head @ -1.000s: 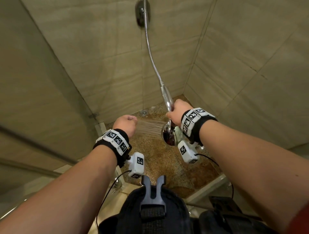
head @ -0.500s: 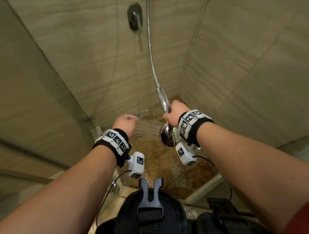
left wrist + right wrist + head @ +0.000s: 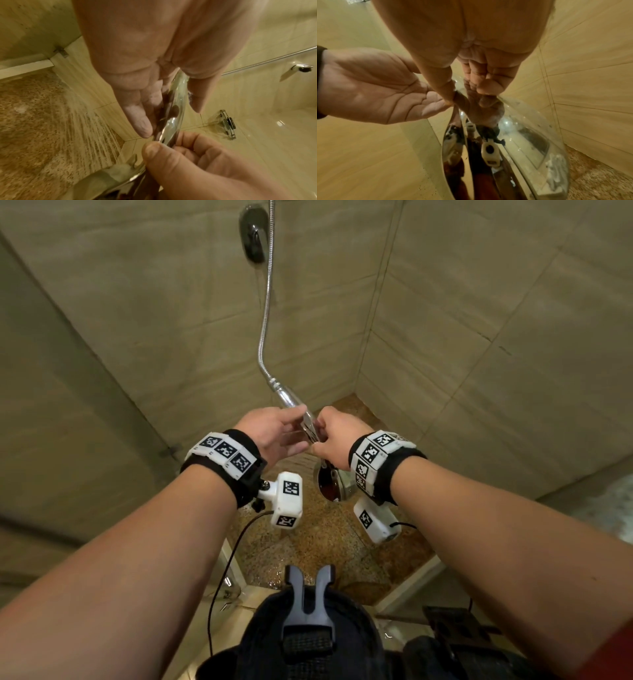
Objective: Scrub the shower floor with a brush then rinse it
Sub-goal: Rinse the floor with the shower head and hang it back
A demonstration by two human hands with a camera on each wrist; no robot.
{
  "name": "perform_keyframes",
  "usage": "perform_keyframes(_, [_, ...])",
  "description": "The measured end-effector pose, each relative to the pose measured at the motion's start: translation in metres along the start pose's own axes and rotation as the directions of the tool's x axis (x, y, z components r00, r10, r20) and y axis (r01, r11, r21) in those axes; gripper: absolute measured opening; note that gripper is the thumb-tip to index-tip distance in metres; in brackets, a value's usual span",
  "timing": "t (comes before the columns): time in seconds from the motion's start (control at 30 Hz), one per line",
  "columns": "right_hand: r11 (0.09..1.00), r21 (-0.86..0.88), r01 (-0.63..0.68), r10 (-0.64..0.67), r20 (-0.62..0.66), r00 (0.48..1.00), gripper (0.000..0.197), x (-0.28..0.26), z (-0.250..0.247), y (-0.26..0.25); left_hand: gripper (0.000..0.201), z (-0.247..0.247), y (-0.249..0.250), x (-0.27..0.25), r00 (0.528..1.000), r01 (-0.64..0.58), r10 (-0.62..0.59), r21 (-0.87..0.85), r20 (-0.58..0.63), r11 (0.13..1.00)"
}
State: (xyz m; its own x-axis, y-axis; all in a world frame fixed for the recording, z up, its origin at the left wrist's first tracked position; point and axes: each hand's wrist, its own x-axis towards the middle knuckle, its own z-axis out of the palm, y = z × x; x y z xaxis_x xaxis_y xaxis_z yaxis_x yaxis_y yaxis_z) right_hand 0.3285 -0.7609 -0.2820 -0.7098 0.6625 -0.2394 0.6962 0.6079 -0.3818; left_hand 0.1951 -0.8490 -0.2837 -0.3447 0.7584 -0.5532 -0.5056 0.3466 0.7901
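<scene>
A chrome hand shower (image 3: 329,481) hangs on a metal hose (image 3: 265,313) over the brown speckled shower floor (image 3: 325,542). My right hand (image 3: 325,436) grips its handle (image 3: 175,108) just above the head, thumb on one side and curled fingers on the other. My left hand (image 3: 301,428) reaches in from the left with straight fingers (image 3: 137,119) lying along the handle and the thumb on its far side. Water (image 3: 85,121) sprays from the head (image 3: 530,135) to the left onto the floor (image 3: 25,121). No brush is in view.
Beige tiled walls (image 3: 479,337) close in the stall on three sides. The mixer tap (image 3: 255,234) is high on the back wall. A chrome fitting (image 3: 228,125) sits low near the corner. A white threshold (image 3: 411,580) borders the floor in front.
My left hand was a fist held in the spray; it has opened and moved right onto the handle. The right hand and the hand shower have risen slightly.
</scene>
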Motion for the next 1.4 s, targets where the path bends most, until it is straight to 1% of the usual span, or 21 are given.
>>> perform_keyframes(0.17, [0.998, 0.014, 0.054, -0.054, -0.027, 0.998, 0.038, 0.000, 0.002, 0.000, 0.029, -0.004, -0.003, 0.004, 0.999, -0.034, 0.034, 0.004, -0.013, 0.999])
perform_keyframes(0.27, [0.998, 0.010, 0.068, -0.068, -0.013, 0.998, 0.040, 0.004, -0.001, -0.001, 0.031, -0.006, 0.000, 0.007, 0.999, -0.047, 0.047, 0.003, -0.008, 0.999])
perform_keyframes(0.37, [0.997, -0.016, 0.078, -0.078, 0.009, 0.997, 0.035, 0.007, -0.002, -0.002, 0.030, -0.007, -0.002, 0.007, 0.998, -0.063, 0.063, -0.007, -0.018, 0.998])
perform_keyframes(0.43, [0.998, -0.023, 0.063, -0.062, 0.027, 0.998, 0.031, 0.008, 0.004, 0.000, 0.029, -0.004, -0.010, 0.006, 0.997, -0.072, 0.073, 0.013, -0.040, 0.997])
perform_keyframes(0.57, [0.996, -0.076, 0.038, -0.033, 0.069, 0.997, 0.035, 0.006, 0.027, 0.010, 0.022, 0.001, -0.035, 0.010, 0.992, -0.086, 0.089, 0.048, -0.085, 0.995])
perform_keyframes(0.7, [0.995, -0.094, 0.025, -0.014, 0.119, 0.993, 0.036, 0.005, 0.044, 0.014, 0.015, -0.005, -0.054, 0.018, 0.992, -0.058, 0.067, 0.089, -0.103, 0.994])
perform_keyframes(0.83, [0.996, -0.086, 0.033, -0.020, 0.147, 0.989, 0.036, 0.007, 0.054, 0.013, 0.021, -0.014, -0.061, 0.022, 0.994, -0.019, 0.026, 0.064, -0.105, 0.998])
perform_keyframes(0.9, [0.996, -0.076, 0.041, -0.029, 0.150, 0.988, 0.036, 0.009, 0.055, 0.012, 0.028, -0.017, -0.061, 0.022, 0.994, -0.016, 0.022, 0.055, -0.107, 0.998])
perform_keyframes(0.97, [0.997, -0.065, 0.049, -0.038, 0.152, 0.988, 0.036, 0.011, 0.055, 0.010, 0.030, -0.020, -0.060, 0.023, 0.994, -0.017, 0.022, 0.047, -0.105, 0.999])
perform_keyframes(1.07, [0.998, -0.052, 0.041, -0.034, 0.143, 0.989, 0.032, 0.011, 0.055, 0.010, 0.028, -0.021, -0.060, 0.024, 0.995, -0.015, 0.019, 0.046, -0.100, 0.999])
perform_keyframes(1.23, [0.997, -0.071, 0.021, -0.011, 0.129, 0.992, 0.032, 0.009, 0.056, 0.014, 0.022, -0.017, -0.063, 0.027, 0.993, -0.004, 0.011, 0.059, -0.116, 0.998])
perform_keyframes(1.3, [0.995, -0.095, 0.023, -0.011, 0.126, 0.992, 0.032, 0.008, 0.057, 0.017, 0.025, -0.014, -0.065, 0.030, 0.993, 0.016, -0.011, 0.041, -0.115, 0.999])
perform_keyframes(1.4, [0.991, -0.130, 0.041, -0.022, 0.145, 0.989, 0.034, 0.008, 0.059, 0.021, 0.027, -0.013, -0.065, 0.034, 0.992, 0.056, -0.060, -0.034, -0.115, 0.998])
